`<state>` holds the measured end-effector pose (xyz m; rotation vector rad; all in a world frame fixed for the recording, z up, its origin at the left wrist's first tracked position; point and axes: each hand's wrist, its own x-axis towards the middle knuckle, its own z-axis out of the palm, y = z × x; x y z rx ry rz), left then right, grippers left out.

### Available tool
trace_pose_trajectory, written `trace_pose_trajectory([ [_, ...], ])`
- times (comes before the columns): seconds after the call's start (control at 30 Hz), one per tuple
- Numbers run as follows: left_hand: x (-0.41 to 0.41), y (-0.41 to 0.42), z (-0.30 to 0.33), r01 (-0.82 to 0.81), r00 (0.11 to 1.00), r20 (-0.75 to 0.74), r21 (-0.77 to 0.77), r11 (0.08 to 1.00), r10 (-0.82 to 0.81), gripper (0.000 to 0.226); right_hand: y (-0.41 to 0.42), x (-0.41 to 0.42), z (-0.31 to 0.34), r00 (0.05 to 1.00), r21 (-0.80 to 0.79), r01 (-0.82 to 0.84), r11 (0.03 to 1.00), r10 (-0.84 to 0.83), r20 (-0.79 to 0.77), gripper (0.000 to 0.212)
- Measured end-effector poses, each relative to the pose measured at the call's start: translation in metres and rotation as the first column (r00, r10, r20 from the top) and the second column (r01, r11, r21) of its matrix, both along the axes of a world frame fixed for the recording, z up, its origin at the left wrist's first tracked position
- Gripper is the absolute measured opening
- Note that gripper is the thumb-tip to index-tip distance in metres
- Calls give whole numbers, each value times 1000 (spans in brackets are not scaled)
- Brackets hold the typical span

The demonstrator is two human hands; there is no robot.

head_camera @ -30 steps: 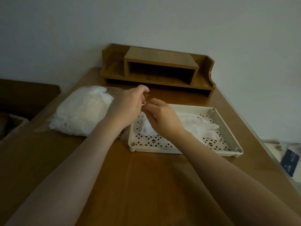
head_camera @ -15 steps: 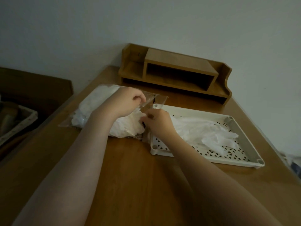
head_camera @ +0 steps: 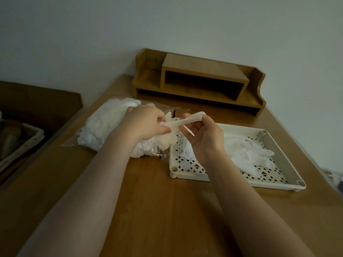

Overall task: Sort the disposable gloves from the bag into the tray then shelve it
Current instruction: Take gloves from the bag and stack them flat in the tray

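Gloves (head_camera: pixel 246 154) already lay in the white tray (head_camera: pixel 289 164) at right of centre, beside the clear bag (head_camera: pixel 104 125) of others. Mid-frame, one glove (head_camera: pixel 178 123) stretched between the left hand (head_camera: pixel 146 123) and right hand (head_camera: pixel 206 134), both pinching it. A wooden shelf (head_camera: pixel 200 80) stood behind.

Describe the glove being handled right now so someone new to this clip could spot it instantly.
Start at the wooden desk shelf against the wall, then drop to the white perforated tray. Over its left edge, the left hand and right hand stretch one glove between them; unlike the gloves lying in the tray, it is held in the air.
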<state>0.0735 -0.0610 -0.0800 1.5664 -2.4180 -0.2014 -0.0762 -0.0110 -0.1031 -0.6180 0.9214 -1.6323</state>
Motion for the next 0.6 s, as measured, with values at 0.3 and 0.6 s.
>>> trace_pose_trajectory([
  [0.3,7,-3,-5,150,927,-358,73,986,-114,12,-7,-22,-11,954,149,2,989,43,-296,21],
  [0.6,1,-11,-13,-3,1000,19,-55,998,4,47,-2,-33,-6,184,216,-183,959,249,-951,50],
])
